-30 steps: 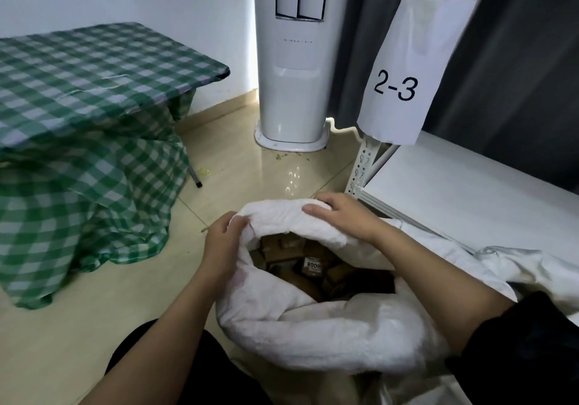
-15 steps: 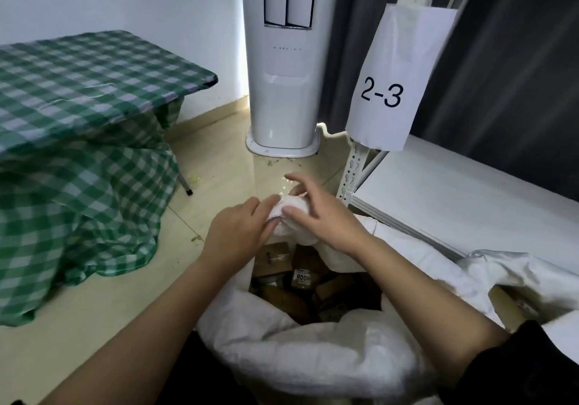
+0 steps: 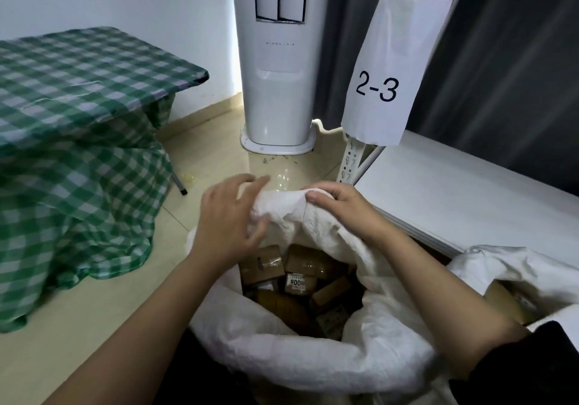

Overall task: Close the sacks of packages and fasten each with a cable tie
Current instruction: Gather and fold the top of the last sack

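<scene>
A white woven sack (image 3: 300, 357) stands open on the floor in front of me, filled with several brown cardboard packages (image 3: 300, 279). My right hand (image 3: 341, 207) pinches a bunched part of the sack's far rim and holds it up. My left hand (image 3: 232, 216) is just left of that bunch, its fingers spread and loosely bent against the raised cloth, gripping nothing that I can see. A second white sack (image 3: 513, 267) with brown packages lies at the right edge. No cable tie is in view.
A table under a green checked cloth (image 3: 78, 129) stands to the left. A white tower air conditioner (image 3: 279, 60) stands behind the sack. At the right is a white shelf (image 3: 463, 191), its post bearing a paper label reading 2-3 (image 3: 385, 72). Tiled floor (image 3: 100, 320) lies between.
My left hand has let go of the bunched rim and spread its fingers, moving slightly left. My right hand keeps its pinch on the rim. The view has shifted a little.
</scene>
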